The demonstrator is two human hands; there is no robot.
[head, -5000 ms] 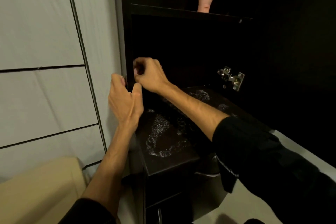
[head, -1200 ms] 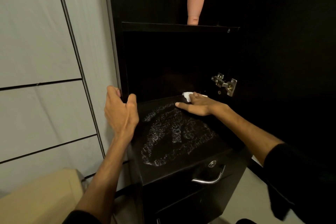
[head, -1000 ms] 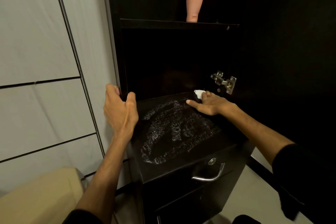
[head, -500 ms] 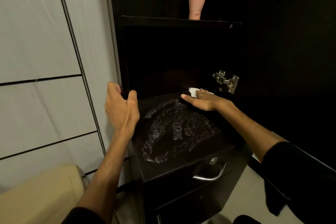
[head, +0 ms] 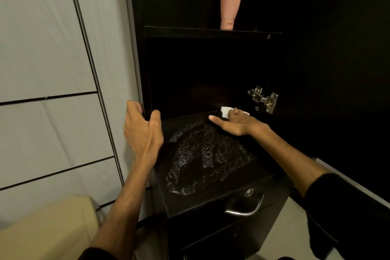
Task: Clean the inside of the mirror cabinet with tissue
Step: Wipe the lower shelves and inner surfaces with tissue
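Since half a second ago, the right hand (head: 236,121) has barely shifted along the back edge, the tissue (head: 225,111) now peeking out a touch further right. That small white wad sits mid-frame, deep in the dark mirror cabinet (head: 211,69), near the metal hinge (head: 262,98). Right fingers lie nearly flat, pressing the tissue onto the smeared shelf (head: 206,158). The left hand (head: 142,131) curls round the cabinet's left edge.
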